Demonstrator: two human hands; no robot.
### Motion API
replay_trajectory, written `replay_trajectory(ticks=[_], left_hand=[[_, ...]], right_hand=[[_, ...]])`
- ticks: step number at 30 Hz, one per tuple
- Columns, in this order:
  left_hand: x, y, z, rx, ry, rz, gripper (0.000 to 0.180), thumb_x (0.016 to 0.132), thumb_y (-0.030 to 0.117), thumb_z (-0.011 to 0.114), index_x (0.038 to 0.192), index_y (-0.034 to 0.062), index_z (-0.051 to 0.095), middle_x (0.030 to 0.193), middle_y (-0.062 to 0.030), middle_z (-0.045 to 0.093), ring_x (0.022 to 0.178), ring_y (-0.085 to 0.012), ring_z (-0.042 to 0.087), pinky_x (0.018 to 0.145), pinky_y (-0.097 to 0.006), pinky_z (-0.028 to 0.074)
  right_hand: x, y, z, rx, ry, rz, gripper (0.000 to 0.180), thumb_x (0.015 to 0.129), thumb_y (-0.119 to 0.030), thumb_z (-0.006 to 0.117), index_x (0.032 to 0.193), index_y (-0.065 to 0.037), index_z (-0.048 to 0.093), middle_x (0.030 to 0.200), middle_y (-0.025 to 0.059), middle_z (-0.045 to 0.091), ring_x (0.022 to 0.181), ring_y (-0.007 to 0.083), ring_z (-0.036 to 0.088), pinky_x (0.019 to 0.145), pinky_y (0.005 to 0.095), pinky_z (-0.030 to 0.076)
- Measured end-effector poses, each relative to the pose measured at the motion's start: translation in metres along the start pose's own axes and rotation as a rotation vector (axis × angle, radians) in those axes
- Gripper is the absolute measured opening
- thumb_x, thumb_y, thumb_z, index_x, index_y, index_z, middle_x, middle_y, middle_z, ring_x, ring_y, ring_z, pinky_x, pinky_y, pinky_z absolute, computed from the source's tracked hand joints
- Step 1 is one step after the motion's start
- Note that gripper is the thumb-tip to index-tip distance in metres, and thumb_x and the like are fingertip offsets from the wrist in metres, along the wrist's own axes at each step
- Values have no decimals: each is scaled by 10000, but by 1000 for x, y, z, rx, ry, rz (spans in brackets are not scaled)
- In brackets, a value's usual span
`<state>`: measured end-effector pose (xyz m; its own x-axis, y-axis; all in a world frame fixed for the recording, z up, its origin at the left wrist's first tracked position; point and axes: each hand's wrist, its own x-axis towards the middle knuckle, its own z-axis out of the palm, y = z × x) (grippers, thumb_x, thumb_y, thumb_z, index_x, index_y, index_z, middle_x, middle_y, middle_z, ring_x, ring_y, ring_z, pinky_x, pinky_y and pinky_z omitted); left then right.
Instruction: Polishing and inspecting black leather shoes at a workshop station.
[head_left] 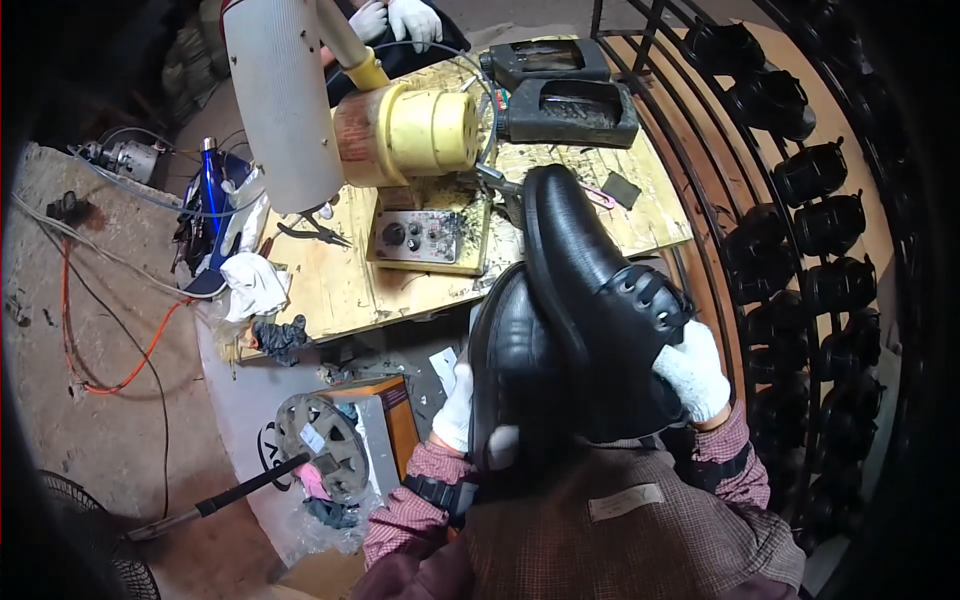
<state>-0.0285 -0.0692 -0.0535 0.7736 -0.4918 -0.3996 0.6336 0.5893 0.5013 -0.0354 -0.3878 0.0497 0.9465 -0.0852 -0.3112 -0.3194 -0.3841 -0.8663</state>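
Left hand [456, 412]: grips left shoe [513, 340], fingertips partly hidden
Left shoe: on near side of table [335, 290]
Right shoe [583, 300]: toe overlaps table in view
Right hand [697, 372]: grips right shoe beside laces
Risk: rubbing together could scuff leather

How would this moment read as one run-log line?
left hand: holding left black shoe | right hand: holding right black shoe near laces | ahead: control box, worktable
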Motion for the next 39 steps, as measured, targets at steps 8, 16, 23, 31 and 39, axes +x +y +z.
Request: replay_trajectory(ticks=[8, 16, 23, 31, 39], left_hand=[[5, 30, 34, 474, 230, 502, 686, 1108, 258, 521, 1640, -51, 218, 1580, -183, 490, 1406, -267, 526, 1198, -363, 393], [2, 55, 40, 82, 17, 233, 674, 1034, 491, 552, 1478, -4, 443, 1399, -203, 579, 1259, -328, 615, 1114, -445, 522], [34, 104, 30, -308, -138, 453, 533, 1071, 353, 552, 1453, -9, 471, 1346, -215, 575, 1153, -335, 622, 1116, -507, 495], [58, 145, 39, -321, -148, 646, 695, 968, 464, 702, 1384, -51, 494, 1216, -191, 618, 1019, -310, 642, 910, -449, 525], [-4, 108, 35, -391, -337, 242, 588, 1040, 377, 611, 1451, -24, 484, 1280, -204, 617, 1004, -293, 675, 901, -447, 570]], right_hand=[[5, -43, 35, -56, 1, -458, 643, 924, -135, 670, 1543, -65, 511, 1199, 240, 734, 1081, 377, 746, 944, 365, 574], [18, -60, 67, 39, -397, -733, 741, 832, -33, 799, 1517, -15, 518, 1424, 226, 628, 1166, 318, 723, 986, 362, 575], [2, -16, 37, 359, -108, -314, 638, 932, -136, 730, 1500, 55, 512, 1435, 236, 616, 1193, 269, 702, 1023, 366, 561], [-17, 16, 30, 376, -105, -85, 665, 938, -114, 689, 1547, 40, 470, 1405, 214, 645, 1107, 211, 702, 1015, 338, 542], [13, -49, 39, 562, -348, 49, 696, 930, -70, 636, 1580, 44, 414, 1312, 187, 693, 1039, 184, 706, 973, 317, 549]])
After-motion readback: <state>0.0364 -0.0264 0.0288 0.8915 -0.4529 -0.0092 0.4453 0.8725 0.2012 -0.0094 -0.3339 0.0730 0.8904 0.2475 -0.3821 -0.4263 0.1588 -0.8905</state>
